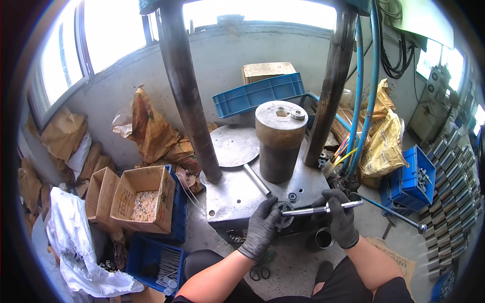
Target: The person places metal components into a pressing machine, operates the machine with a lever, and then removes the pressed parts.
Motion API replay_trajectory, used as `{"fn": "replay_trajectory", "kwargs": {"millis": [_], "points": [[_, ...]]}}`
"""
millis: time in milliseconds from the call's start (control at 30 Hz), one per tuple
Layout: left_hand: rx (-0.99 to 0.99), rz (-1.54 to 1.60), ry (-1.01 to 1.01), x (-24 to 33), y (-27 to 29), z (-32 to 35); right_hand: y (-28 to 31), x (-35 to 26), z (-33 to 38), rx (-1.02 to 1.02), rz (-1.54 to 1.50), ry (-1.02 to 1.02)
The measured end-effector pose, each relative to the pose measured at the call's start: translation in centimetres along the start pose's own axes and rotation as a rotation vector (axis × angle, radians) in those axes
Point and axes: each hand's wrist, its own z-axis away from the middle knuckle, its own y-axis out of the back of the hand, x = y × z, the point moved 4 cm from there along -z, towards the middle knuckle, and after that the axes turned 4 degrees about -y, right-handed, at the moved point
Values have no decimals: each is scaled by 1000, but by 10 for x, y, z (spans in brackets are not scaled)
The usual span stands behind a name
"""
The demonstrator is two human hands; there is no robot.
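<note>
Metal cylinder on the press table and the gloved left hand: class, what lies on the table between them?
In the head view, a short steel rod lies on the table between the metal cylinder and the left hand.

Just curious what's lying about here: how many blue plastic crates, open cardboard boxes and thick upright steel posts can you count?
Blue plastic crates: 4, one against the wall, one on the right floor, one under the boxes, one at lower left
Open cardboard boxes: 2, and
Upright steel posts: 2, and
Total: 8
</note>
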Motion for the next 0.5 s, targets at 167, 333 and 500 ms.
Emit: {"fn": "replay_trajectory", "kwargs": {"millis": [167, 333, 500], "points": [[-47, -143, -112, 9, -5, 5, -34, -33, 17, -528, 762, 643], [-35, -51, -48, 8, -5, 7, -32, -28, 19, -508, 606, 365], [-165, 80, 84, 16, -22, 15, -12, -4, 17, -318, 177, 65]]}}
